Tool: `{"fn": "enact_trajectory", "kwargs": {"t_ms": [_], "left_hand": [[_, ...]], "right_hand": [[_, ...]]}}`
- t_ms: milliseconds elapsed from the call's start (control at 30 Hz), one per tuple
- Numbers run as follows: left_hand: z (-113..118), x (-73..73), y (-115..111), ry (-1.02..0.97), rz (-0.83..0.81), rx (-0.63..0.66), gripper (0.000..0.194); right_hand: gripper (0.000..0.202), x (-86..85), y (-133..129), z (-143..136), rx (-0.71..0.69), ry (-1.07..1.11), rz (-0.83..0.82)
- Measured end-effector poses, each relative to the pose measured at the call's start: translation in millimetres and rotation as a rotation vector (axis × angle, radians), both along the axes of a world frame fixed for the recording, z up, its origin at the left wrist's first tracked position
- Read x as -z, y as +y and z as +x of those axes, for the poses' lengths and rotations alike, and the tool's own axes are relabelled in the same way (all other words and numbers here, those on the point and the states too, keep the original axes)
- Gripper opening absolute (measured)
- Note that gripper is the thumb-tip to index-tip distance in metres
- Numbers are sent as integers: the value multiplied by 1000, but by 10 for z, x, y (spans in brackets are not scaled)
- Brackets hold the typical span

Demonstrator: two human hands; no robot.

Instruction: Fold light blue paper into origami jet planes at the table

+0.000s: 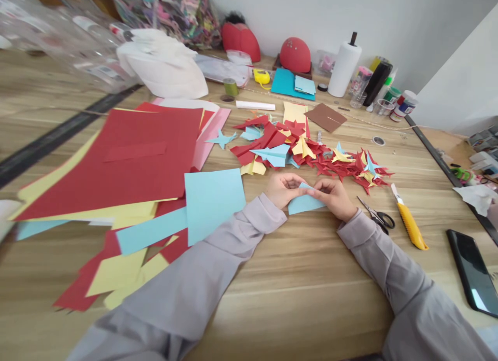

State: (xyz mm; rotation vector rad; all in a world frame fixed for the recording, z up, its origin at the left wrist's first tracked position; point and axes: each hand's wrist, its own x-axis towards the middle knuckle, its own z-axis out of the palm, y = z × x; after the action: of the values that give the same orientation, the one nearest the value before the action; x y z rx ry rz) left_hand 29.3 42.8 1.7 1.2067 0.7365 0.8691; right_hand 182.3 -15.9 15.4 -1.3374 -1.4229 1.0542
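A small piece of light blue paper [305,205] is held between both hands, just above or on the wooden table. My left hand [283,190] pinches its left side, thumb reaching toward the middle. My right hand [335,196] grips the top right part, its thumb on the near face. Fingers partly cover the upper edge, so I cannot tell how it is folded. Right behind the hands lies a heap of folded red, blue and yellow paper shapes, with a blue paper plane [272,155] on top. A larger light blue sheet [213,200] rests left of my left hand.
Black scissors [379,216] and a yellow utility knife [410,223] lie right of my right hand, a phone [472,270] beyond them. Red sheets [155,153] and paper scraps cover the left side. Along the back stand a white roll [345,68], bottles and a yellow tape measure [262,78].
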Motion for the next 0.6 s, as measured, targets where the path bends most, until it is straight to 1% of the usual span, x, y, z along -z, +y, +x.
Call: {"fn": "enact_trajectory", "kwargs": {"t_ms": [133,233,433,600], "left_hand": [[8,46,4,-16,24,-23,33],[8,51,5,-26,16,-46,31],[14,-1,19,-152,-97,-157,30],[26,-10,34,-212,-192,-228,34]], "right_hand": [[40,-27,7,3,3,-3,28],[42,-14,22,5,3,8,21],[40,76,36,16,40,162,-59],[38,121,40,32,62,273,-55]]}}
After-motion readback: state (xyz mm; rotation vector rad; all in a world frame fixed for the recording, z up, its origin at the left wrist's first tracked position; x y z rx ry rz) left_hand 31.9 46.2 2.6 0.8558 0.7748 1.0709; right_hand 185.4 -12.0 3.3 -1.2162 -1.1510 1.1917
